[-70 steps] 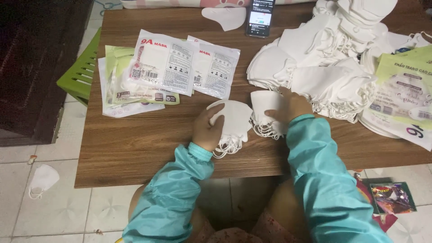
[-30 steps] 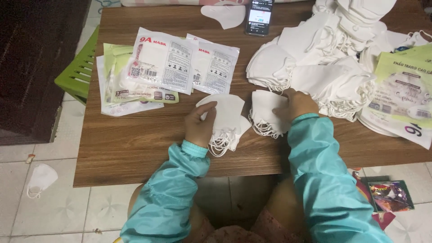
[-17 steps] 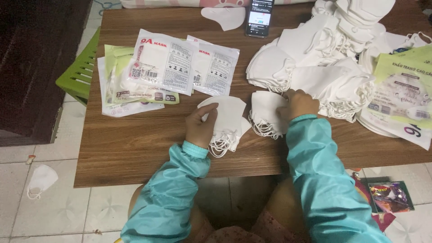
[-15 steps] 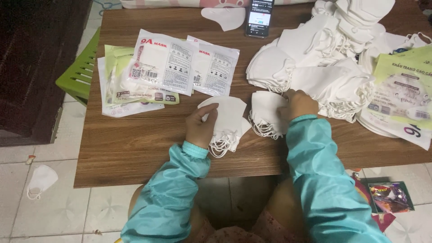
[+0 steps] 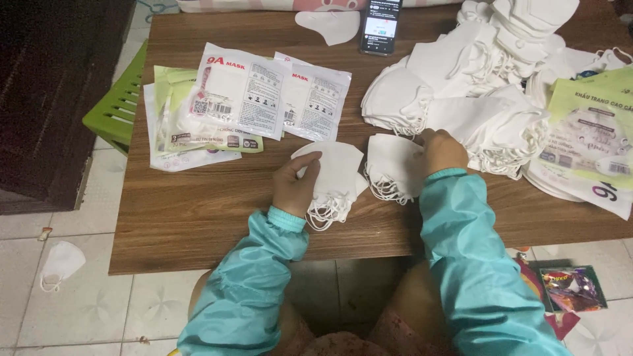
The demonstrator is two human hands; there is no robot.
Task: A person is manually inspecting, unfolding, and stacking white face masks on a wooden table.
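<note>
My left hand (image 5: 295, 184) holds a small stack of folded white face masks (image 5: 337, 173) against the wooden table (image 5: 198, 211), their ear loops hanging at the near side. Just to its right lies a second small stack of white masks (image 5: 390, 165). My right hand (image 5: 443, 149) reaches past that stack, fingers pinching a mask at the edge of the big heap of white masks (image 5: 488, 86) at the back right. Both arms wear teal sleeves.
Printed mask pouches (image 5: 241, 99) lie spread at the back left, more pouches (image 5: 587, 142) at the right edge. A phone (image 5: 381, 26) and a single mask (image 5: 328, 25) sit at the far edge. A green stool (image 5: 119, 105) stands left; a mask (image 5: 60, 261) lies on the floor.
My left hand lifted its stack and set it slightly up and right. My right hand moved from the second stack up to the big heap.
</note>
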